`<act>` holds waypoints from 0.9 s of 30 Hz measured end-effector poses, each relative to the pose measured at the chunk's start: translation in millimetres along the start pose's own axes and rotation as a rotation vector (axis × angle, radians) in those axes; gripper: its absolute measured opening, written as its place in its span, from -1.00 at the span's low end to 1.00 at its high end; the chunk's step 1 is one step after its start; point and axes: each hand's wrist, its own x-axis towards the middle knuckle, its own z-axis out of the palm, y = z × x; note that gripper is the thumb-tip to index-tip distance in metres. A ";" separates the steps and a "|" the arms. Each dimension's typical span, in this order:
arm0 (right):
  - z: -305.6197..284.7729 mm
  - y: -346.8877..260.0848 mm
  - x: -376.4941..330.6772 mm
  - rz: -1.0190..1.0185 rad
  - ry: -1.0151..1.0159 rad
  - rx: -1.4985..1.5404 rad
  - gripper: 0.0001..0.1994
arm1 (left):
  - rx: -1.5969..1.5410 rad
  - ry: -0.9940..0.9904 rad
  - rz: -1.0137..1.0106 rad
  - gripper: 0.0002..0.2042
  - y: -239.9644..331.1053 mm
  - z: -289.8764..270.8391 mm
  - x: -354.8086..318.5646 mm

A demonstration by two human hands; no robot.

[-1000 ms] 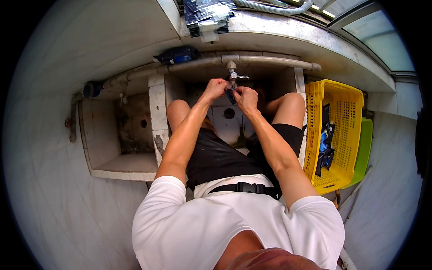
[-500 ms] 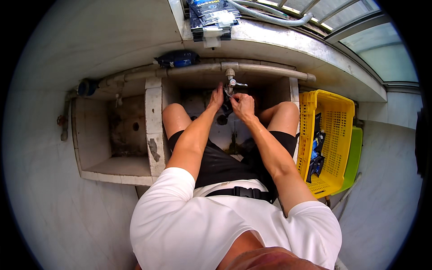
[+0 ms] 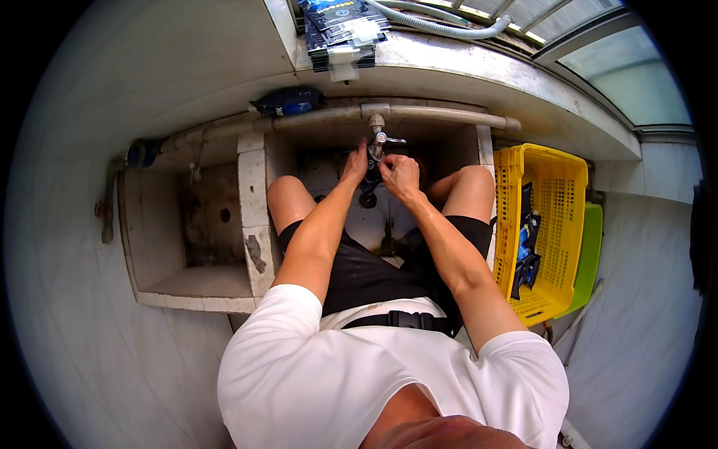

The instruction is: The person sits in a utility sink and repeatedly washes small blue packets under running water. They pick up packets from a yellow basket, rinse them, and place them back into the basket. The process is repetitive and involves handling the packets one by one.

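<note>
Tap (image 3: 376,141) between both hands' fingers (image 3: 389,166); touching.

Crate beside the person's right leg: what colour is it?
Bright yellow crate, seen in the head view.

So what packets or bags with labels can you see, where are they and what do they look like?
Stack of flat packets: on the ledge at the top, rectangular, dark blue and black with white patches.
Dark pouch: lying on the grey pipe left of the tap, crumpled, dark blue with a pale label.
Dark and blue packs: standing inside the yellow crate on the right; too small to tell more.
No signs or screens.
</note>
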 end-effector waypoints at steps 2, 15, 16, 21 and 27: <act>0.6 3.6 -0.5 -0.005 0.009 0.003 -0.81 | -0.001 -0.025 0.000 -0.12 3.1 -2.5 -2.3; 24.1 66.9 -83.3 0.759 -0.429 0.962 -0.44 | -0.519 -0.246 -0.639 -0.50 -2.8 18.6 -72.6; 5.0 40.2 -78.5 0.833 -0.399 1.029 -0.48 | -0.521 -0.185 -0.529 -0.49 -14.4 -0.3 -64.2; -128.0 42.3 -73.1 0.758 -0.066 1.842 -0.61 | -1.057 -0.153 -0.503 -0.61 10.9 -6.0 -9.1; -282.8 174.9 -112.3 0.625 0.734 1.693 -0.51 | -1.011 -0.180 -0.522 -0.77 1.8 6.0 10.6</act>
